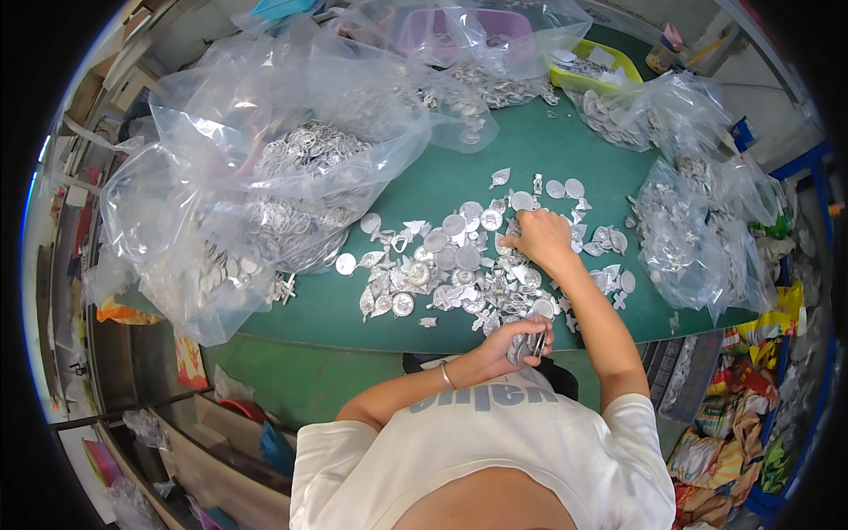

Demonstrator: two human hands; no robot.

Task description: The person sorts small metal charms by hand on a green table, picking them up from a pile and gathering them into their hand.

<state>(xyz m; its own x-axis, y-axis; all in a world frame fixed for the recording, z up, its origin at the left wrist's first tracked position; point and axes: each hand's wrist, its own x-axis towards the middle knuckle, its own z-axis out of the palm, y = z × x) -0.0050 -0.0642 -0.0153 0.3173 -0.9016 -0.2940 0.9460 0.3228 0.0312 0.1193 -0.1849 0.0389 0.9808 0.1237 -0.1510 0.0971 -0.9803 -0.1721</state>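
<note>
A loose pile of silvery metal charms (450, 256), with round medallions, leaf shapes and small figures among them, is spread over the green table (415, 190). My left hand (526, 337) is closed around several round silvery medallions (521, 350), held at the table's near edge, close to my body. Farther out, my right hand (541, 237) reaches down into the right part of the pile with its fingers bent together. Its fingertips are partly hidden, and what they pinch does not show. Just beyond that hand lies another round medallion (522, 200).
Large clear plastic bags (353, 115) full of metal pieces cover the table's left side. More clear bags (676, 221) stand at the right. A purple basin (466, 35) and a yellow-green basin (609, 62) are at the back. Colourful packages (724, 424) fill the lower right.
</note>
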